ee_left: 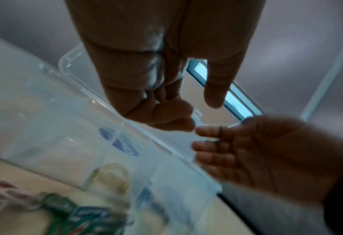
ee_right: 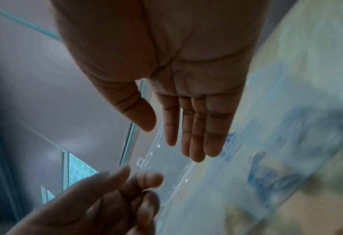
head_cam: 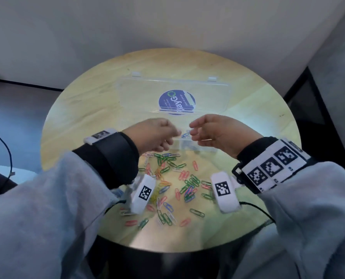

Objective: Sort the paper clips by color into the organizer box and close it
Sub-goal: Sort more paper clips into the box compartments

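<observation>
A clear organizer box lies open mid-table, its lid (head_cam: 173,87) with a round blue sticker folded back and its base (head_cam: 197,147) under my hands. Loose paper clips (head_cam: 173,184) in red, green, blue, yellow and white are scattered in front of the base. A blue clip (head_cam: 185,135) shows between my hands, in the base. My left hand (head_cam: 167,135) (ee_left: 194,108) hovers over the base with fingers curled and no clip showing in it. My right hand (head_cam: 195,131) (ee_right: 166,138) faces it a finger's width away, fingers straight and relaxed, holding nothing.
The round wooden table (head_cam: 87,109) stands against a pale wall, with dark floor on both sides. A dark cable (head_cam: 6,154) hangs off to the left. The white wrist cameras (head_cam: 143,193) (head_cam: 224,190) hang over the clip pile.
</observation>
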`<control>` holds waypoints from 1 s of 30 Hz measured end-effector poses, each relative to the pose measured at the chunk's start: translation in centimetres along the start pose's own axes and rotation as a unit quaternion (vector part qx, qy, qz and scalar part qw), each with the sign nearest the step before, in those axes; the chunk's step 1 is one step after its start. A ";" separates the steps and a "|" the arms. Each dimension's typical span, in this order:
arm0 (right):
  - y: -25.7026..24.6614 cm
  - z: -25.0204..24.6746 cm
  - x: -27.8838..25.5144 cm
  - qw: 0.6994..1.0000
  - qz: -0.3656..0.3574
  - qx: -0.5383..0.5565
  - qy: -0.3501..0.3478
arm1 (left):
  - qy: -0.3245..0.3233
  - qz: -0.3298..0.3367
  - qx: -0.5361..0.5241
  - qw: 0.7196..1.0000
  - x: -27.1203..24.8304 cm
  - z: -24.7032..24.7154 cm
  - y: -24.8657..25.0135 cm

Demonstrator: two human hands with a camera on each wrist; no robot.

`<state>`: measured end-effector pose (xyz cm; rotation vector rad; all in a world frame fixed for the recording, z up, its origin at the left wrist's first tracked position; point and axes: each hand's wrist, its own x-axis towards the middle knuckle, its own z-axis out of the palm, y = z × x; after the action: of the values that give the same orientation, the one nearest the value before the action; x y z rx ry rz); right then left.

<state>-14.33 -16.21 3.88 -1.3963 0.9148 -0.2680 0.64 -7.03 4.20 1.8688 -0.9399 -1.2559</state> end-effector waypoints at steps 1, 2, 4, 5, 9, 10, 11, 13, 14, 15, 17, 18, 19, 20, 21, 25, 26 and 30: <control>0.4 -0.6 -0.7 0.998 -0.004 -0.068 0.004 | -0.011 0.009 0.082 0.997 -0.3 0.6 -0.4; 1.0 -1.2 -1.4 0.990 -0.003 -0.140 0.008 | -0.026 0.016 0.162 0.986 -0.7 1.1 -0.7; 2.2 -2.2 -2.6 0.965 0.008 -0.263 0.007 | -0.047 0.025 0.293 0.955 -1.3 2.3 -1.3; 2.9 -2.5 -3.1 0.950 0.020 -0.310 0.003 | -0.048 0.023 0.336 0.940 -1.5 2.9 -1.6; 5.3 -3.7 -4.7 0.881 0.076 -0.468 0.001 | -0.035 0.000 0.449 0.893 -2.0 4.8 -2.5; 5.8 -4.0 -5.0 0.870 0.089 -0.485 0.007 | -0.038 -0.004 0.470 0.882 -2.1 5.2 -2.6; 6.2 -4.3 -5.1 0.862 0.103 -0.496 0.013 | -0.044 -0.006 0.486 0.873 -2.1 5.4 -2.7; 6.7 -4.5 -5.5 0.851 0.119 -0.512 0.020 | -0.051 0.003 0.508 0.860 -2.2 5.8 -2.8; 7.0 -4.5 -5.6 0.846 0.120 -0.520 0.019 | -0.051 0.014 0.515 0.856 -2.1 6.0 -2.9; 7.1 -4.4 -5.6 0.842 0.119 -0.527 0.015 | -0.050 0.027 0.517 0.854 -2.0 6.2 -2.9; 7.1 -4.0 -5.7 0.835 0.115 -0.538 0.003 | -0.056 0.049 0.520 0.851 -1.5 6.5 -2.8; 7.1 -3.8 -5.7 0.831 0.113 -0.544 -0.004 | -0.061 0.058 0.525 0.847 -1.2 6.6 -2.8; 7.0 -3.6 -5.7 0.828 0.112 -0.550 -0.009 | -0.067 0.067 0.534 0.840 -0.9 6.6 -2.7; 7.0 -3.4 -5.7 0.824 0.109 -0.556 -0.013 | -0.074 0.077 0.544 0.832 -0.6 6.7 -2.6; 7.0 -3.2 -5.6 0.820 0.106 -0.562 -0.016 | -0.080 0.087 0.556 0.822 -0.2 6.8 -2.6; 7.0 -2.8 -5.3 0.805 0.100 -0.585 -0.030 | -0.101 0.105 0.592 0.792 0.6 7.4 -2.6; 6.9 -2.7 -5.3 0.803 0.100 -0.586 -0.032 | -0.106 0.106 0.594 0.790 0.7 7.5 -2.6; 7.0 -2.3 -5.1 0.804 0.085 -0.587 -0.041 | -0.118 0.115 0.591 0.790 1.1 7.9 -2.8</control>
<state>-21.59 -13.13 -0.34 -2.3992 1.1770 0.6278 -6.04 -7.76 -0.98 2.3260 -2.4016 -0.7371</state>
